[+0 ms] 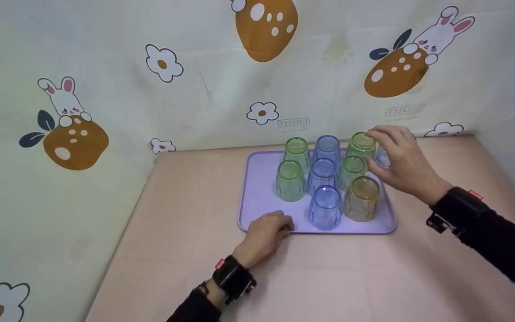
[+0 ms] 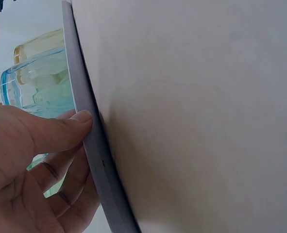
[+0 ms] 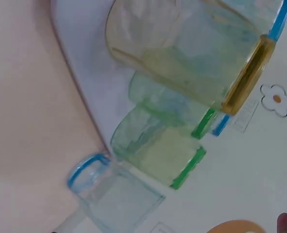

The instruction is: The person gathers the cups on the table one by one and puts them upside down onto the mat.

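Fingers [image 1: 385, 136] of our right hand [image 1: 400, 163] curl round a clear cup [image 1: 382, 157], left hand [image 1: 266, 232] pinching the tray [image 1: 257, 197]; crowded neighbours [image 1: 362, 145] may topple.

the patterned backdrop cloth [image 1: 221, 89] bears small boxed printed words, mirrored and too faint to read for certain.
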